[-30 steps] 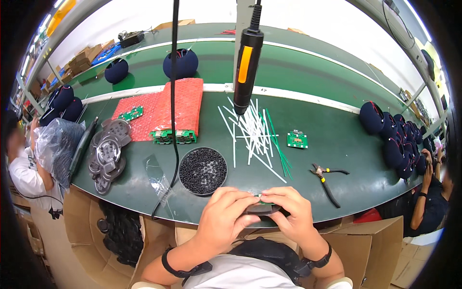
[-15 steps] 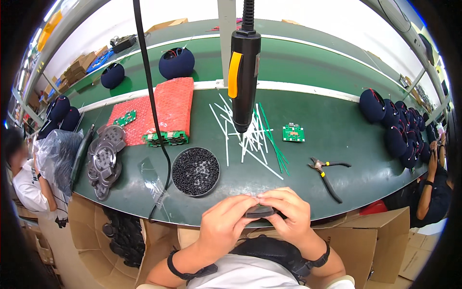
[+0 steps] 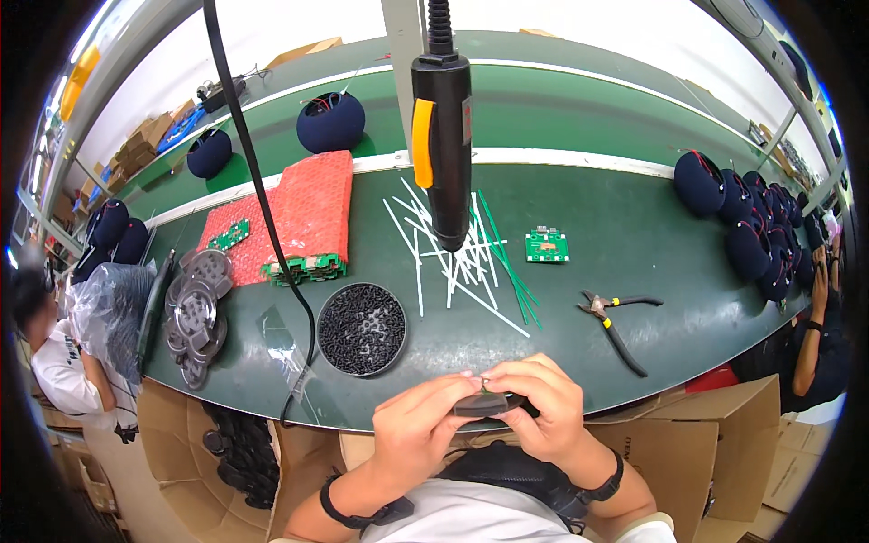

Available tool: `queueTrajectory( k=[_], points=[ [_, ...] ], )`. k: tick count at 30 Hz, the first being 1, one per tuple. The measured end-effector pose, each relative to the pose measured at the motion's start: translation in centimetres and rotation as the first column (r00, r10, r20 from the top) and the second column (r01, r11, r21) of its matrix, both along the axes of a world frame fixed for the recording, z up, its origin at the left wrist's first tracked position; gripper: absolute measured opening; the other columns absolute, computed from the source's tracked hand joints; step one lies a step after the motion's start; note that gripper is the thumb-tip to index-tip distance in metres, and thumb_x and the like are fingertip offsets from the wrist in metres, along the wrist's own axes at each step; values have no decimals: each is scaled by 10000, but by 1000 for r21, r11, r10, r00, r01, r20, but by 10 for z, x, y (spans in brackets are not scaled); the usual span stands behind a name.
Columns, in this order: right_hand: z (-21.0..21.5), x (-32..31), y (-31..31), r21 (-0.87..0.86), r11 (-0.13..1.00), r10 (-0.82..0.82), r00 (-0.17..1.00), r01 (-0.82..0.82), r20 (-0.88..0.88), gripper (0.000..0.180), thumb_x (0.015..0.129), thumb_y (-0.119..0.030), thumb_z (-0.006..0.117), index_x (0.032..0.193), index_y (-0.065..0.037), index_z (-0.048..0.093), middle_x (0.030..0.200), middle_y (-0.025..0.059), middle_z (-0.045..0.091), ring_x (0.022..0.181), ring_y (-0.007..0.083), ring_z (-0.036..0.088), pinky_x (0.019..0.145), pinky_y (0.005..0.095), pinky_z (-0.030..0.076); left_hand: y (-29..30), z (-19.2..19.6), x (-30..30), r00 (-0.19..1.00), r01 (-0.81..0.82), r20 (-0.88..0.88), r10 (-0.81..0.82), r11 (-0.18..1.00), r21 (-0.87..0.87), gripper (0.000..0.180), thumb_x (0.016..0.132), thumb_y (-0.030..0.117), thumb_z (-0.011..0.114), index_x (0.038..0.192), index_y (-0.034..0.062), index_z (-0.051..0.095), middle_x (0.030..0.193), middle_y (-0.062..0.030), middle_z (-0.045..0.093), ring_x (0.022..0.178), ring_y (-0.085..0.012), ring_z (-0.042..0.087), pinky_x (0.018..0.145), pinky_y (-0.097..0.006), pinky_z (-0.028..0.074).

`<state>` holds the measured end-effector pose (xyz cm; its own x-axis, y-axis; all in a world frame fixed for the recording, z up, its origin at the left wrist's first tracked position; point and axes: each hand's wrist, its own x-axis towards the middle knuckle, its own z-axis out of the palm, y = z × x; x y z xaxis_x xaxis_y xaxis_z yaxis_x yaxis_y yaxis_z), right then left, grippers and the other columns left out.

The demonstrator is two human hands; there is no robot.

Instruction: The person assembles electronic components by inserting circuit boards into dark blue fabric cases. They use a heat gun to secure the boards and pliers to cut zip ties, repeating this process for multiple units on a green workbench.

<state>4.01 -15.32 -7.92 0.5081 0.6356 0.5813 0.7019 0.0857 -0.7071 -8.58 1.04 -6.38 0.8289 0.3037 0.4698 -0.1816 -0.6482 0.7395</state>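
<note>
Close to my body at the table's front edge, my left hand (image 3: pixel 418 418) and my right hand (image 3: pixel 546 405) grip a dark, rounded plastic part (image 3: pixel 480 406) between them. Both sets of fingers are closed on its sides, with the fingertips meeting along its top. A bit of green shows between the fingertips, too small to make out. Ahead and to the left stands a round dish of small black pieces (image 3: pixel 362 328). Diagonal cutters (image 3: pixel 614 326) with black and yellow handles lie open to the right of my hands.
An electric screwdriver (image 3: pixel 442 149) hangs over white and green strips (image 3: pixel 462 271). A green circuit board (image 3: pixel 547 245) lies to their right. Red bubble wrap (image 3: pixel 312 204), clear grey plastic pieces (image 3: pixel 195 303) and a black cable (image 3: pixel 256 163) are left; dark blue round housings (image 3: pixel 747 249) crowd the right.
The view has shifted slightly, so the hanging screwdriver and the table things appear a little displaced. My fingertips have shifted slightly on the plastic part; both hands keep hold of it.
</note>
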Motion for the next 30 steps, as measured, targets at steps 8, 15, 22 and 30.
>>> queueTrajectory(
  k=[8, 15, 22, 30],
  points=[
    [-5, 2, -2, 11, 1000, 12, 1000, -12, 13, 295, 833, -112, 835, 1106, -23, 764, 1121, 129, 772, 891, 291, 712, 793, 370, 558, -2, 0, 1, 1000, 2, 4, -2, 999, -32, 294, 844, 46, 846, 1123, 8, 764, 1126, -173, 796, 1023, -298, 790, 874, -357, 632],
    [-1, 4, -2, -9, 999, 49, 998, -49, -28, 319, 823, -113, 845, 1122, -29, 770, 1133, 125, 765, 907, 301, 715, 811, 382, 563, -2, 1, 0, 1000, -16, -24, 15, 1000, -19, 288, 838, 19, 834, 1118, 10, 765, 1105, -172, 795, 1011, -301, 788, 877, -367, 633],
    [-2, 6, -1, 19, 998, 63, 997, -62, -51, 350, 778, -71, 861, 1114, -23, 778, 1152, 136, 776, 1003, 311, 752, 882, 386, 588, -1, -3, 1, 1000, 7, 21, -6, 999, -54, 354, 810, 4, 828, 1159, 50, 786, 1096, -142, 791, 1017, -293, 789, 847, -363, 648],
    [-1, 2, -4, 38, 999, 8, 988, -2, -152, 337, 781, -85, 875, 1104, -47, 789, 1110, 134, 800, 912, 295, 768, 817, 370, 600, -2, 2, 6, 1000, 1, 20, 0, 998, -58, 369, 803, 0, 837, 1164, 57, 793, 1101, -127, 794, 1057, -280, 785, 858, -357, 648]
  ],
)
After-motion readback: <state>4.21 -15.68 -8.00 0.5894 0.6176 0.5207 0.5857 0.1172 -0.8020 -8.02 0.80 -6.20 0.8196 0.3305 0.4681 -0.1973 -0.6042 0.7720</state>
